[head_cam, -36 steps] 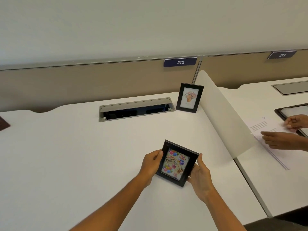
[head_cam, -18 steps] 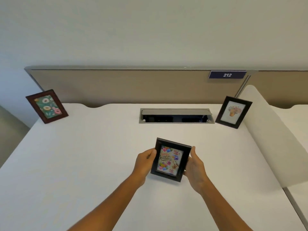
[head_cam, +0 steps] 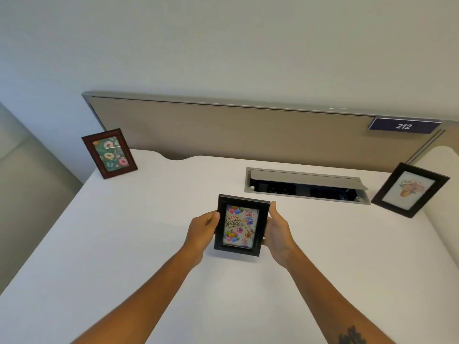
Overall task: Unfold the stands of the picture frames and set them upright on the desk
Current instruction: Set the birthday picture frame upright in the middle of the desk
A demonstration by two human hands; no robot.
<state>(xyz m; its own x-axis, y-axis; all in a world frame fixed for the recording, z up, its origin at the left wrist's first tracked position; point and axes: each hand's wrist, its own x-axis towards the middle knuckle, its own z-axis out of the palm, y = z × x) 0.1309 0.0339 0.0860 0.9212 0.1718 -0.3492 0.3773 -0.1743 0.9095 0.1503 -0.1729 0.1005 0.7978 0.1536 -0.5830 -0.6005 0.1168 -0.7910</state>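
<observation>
1. we grip the birthday frame (head_cam: pixel 242 225) with both hands, upright, picture side facing us, near the middle of the desk (head_cam: pixel 124 244).
2. our left hand (head_cam: pixel 202 232) is on the frame's left edge, thumb lying on the front of the black border, the other fingers curled behind and out of sight.
3. our right hand (head_cam: pixel 278 232) is on the right edge, thumb pointing up along the side near the top corner, palm against the edge, the rest of the fingers hidden behind.
4. both hands are closed on the frame; neither is spread wide.
5. we cannot tell whether the bottom edge touches the desk or sits just above it, and the stand at the back is hidden from us.
6. the picture shows balloons and the words "happy birthday".
7. the brown frame (head_cam: pixel 109 153) with a doughnut picture stands upright at the far left corner of the desk, leaning back a little, well apart from our hands.
8. the black frame (head_cam: pixel 411 189) with a flower-pot picture stands upright at the far right, just beside the cable tray (head_cam: pixel 306 183), which is sunk into the desk with its lid raised.
9. behind the desk runs a beige partition (head_cam: pixel 223 130) carrying a blue tag (head_cam: pixel 403 125) that reads 212.
10. a white divider (head_cam: pixel 444 170) closes off the desk's right side, next to the black frame.
</observation>
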